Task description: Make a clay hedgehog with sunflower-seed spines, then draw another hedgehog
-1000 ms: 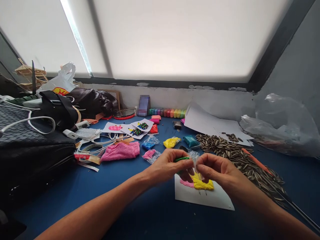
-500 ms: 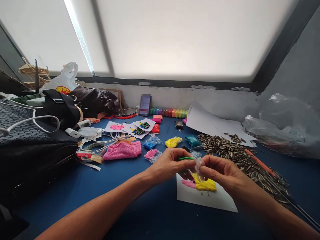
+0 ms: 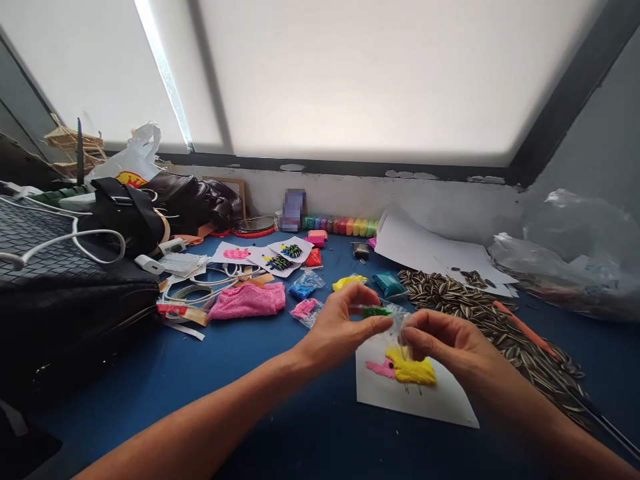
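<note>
The right hand [image 3: 443,337] pinches a clear packet [image 3: 399,321] above the far edge of a white sheet [image 3: 415,405]; the left hand [image 3: 345,320] seems, through some blur, to grasp the packet's green end [image 3: 376,311]. Below, pink clay [image 3: 380,368] near the sheet's left edge touches yellow clay [image 3: 417,372]

Plastic packet [image 3: 400,325] between left hand [image 3: 339,325] and right hand [image 3: 454,337]. Below both: paper sheet [image 3: 381,395], clay figure [image 3: 416,371] on it. Behind and right of right hand: sunflower seeds [image 3: 450,297]. Left of left hand: cloth [image 3: 249,301]; farther left, handbag [image 3: 75,310].
</note>
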Available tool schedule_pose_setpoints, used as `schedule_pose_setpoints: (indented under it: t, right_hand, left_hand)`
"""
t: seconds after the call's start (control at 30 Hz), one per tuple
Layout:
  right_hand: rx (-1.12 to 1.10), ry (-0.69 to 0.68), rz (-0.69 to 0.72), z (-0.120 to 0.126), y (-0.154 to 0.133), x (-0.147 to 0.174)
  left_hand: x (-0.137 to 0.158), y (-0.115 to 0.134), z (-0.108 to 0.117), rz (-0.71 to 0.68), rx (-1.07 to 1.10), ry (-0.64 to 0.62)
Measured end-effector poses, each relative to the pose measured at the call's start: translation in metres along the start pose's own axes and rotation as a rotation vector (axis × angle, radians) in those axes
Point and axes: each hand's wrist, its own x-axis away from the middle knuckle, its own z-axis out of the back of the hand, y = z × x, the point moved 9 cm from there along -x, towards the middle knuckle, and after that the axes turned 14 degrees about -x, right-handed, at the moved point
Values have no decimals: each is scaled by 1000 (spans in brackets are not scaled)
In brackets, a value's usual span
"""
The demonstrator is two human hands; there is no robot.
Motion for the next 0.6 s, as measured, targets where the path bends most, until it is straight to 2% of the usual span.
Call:
schedule_pose_setpoints:
  t: [0.07, 0.1, 0.23, 0.4, 0.5, 0.6]
  right_hand:
    - [41, 62, 65, 5, -5, 0]
    - [43, 68, 83, 6, -6, 1]
    - [-10, 6, 74, -2, -1, 1]
    - [-2, 18, 71, -3, 1, 1]
    - [108, 63, 116, 0, -3, 1]
    - [237, 147, 185, 5, -11, 3]
  left_hand:
    - [4, 18, 12, -147, -144, 158]
    - [7, 26, 12, -208, -201, 175]
    - [11, 37, -1, -265, -370, 85]
    - [12, 38, -1, -298, -459, 113]
    - [16, 42, -3, -350, -458, 118]
    - [20, 47, -10, -405, -428, 69]
